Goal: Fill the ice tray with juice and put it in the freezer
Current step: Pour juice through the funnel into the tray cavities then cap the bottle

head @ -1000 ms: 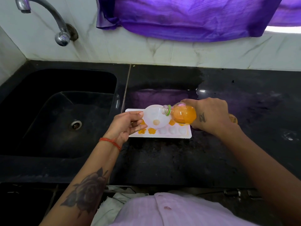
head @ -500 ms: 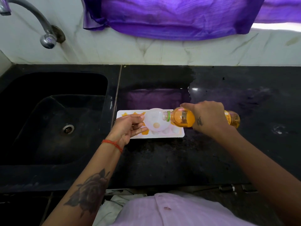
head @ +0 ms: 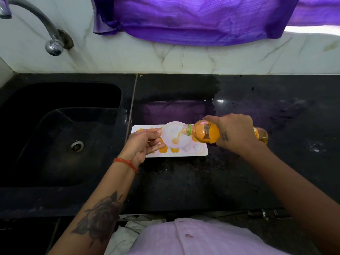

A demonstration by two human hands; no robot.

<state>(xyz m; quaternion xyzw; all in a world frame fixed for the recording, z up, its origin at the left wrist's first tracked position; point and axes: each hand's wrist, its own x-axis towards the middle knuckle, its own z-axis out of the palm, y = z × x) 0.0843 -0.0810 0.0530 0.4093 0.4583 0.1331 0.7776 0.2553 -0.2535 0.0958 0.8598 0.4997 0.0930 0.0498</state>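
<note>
A white ice tray [head: 201,153] lies on the black counter just right of the sink. Several of its left and front cells hold orange juice; those at the right look pale. My left hand [head: 142,146] pinches the rim of a clear plastic funnel [head: 174,138] held over the tray. My right hand [head: 233,134] grips a juice bottle [head: 206,134] tipped on its side, its open mouth inside the funnel. A thin orange stream runs down into the funnel. The bottle's base sticks out beyond my right hand.
A black sink [head: 60,135] with a round drain lies left of the tray. A steel tap [head: 53,45] juts from the marble wall above it. A purple cloth [head: 193,19] hangs over the wall. The black counter [head: 184,181] stretches to the right and front.
The bottle has tipped further and juice now runs into the funnel. More of the tray's front cells show orange. Both hands keep their hold; the view has shifted slightly.
</note>
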